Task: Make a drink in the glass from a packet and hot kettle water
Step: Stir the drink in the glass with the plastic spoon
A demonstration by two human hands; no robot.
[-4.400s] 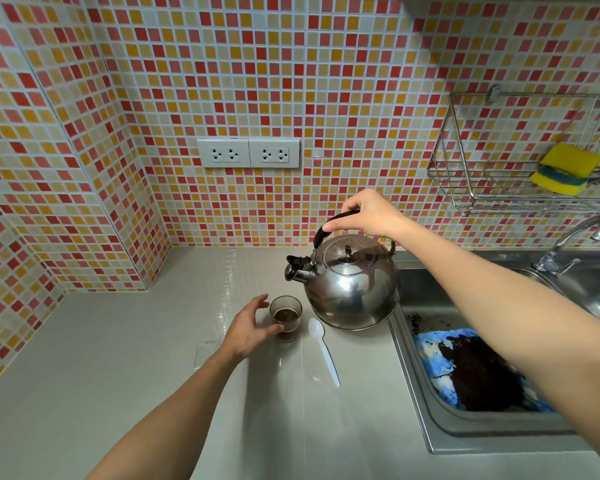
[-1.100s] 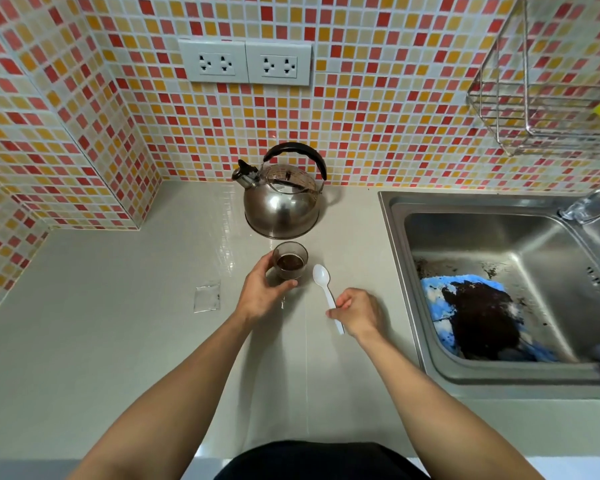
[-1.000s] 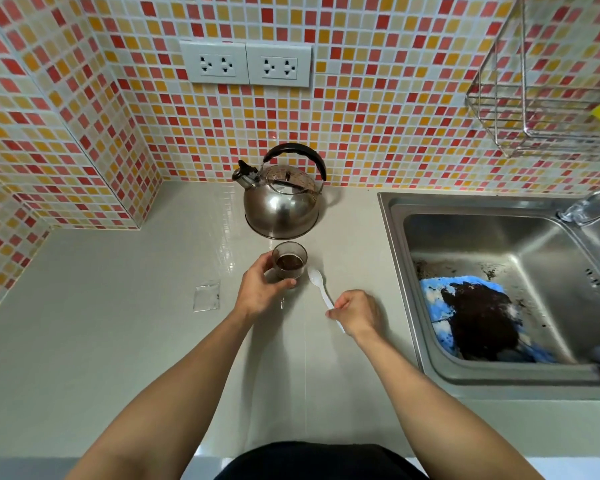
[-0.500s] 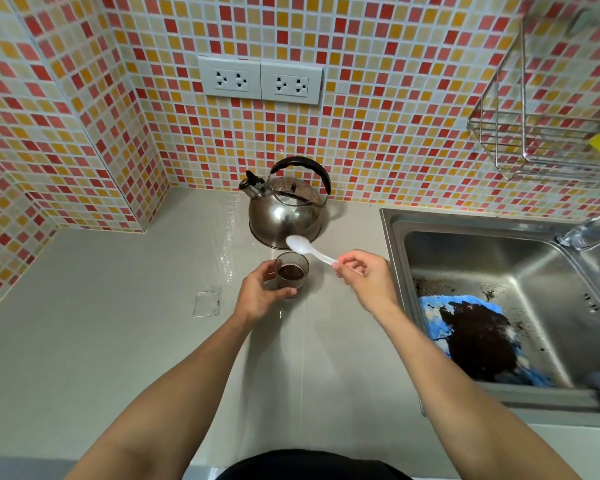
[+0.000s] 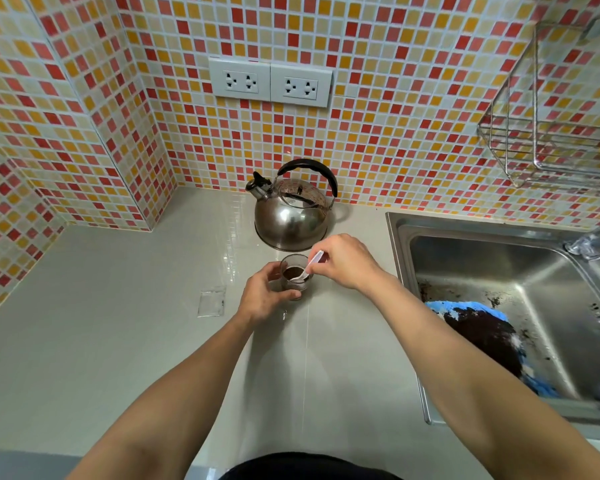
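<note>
A small clear glass point(image 5: 293, 265) with dark brown liquid stands on the grey counter point(image 5: 118, 341). My left hand point(image 5: 262, 297) wraps around its near left side. My right hand point(image 5: 345, 263) pinches the handle of a white plastic spoon point(image 5: 309, 266), whose bowl dips into the liquid. The steel kettle point(image 5: 291, 216) with a black handle stands just behind the glass, spout to the left. A clear empty packet point(image 5: 211, 301) lies flat on the counter left of my left hand.
A steel sink point(image 5: 499, 265) opens to the right, with a blue cloth point(image 5: 465, 310) covered in dark grounds inside. A tap point(image 5: 589, 242) sits at its far right. A wire rack point(image 5: 551, 133) hangs on the tiled wall, and two sockets point(image 5: 270, 82) sit above the kettle.
My right hand set the kettle down behind the glass, picked the spoon off the counter, lifted it and put its bowl into the glass. My left hand stayed on the glass.
</note>
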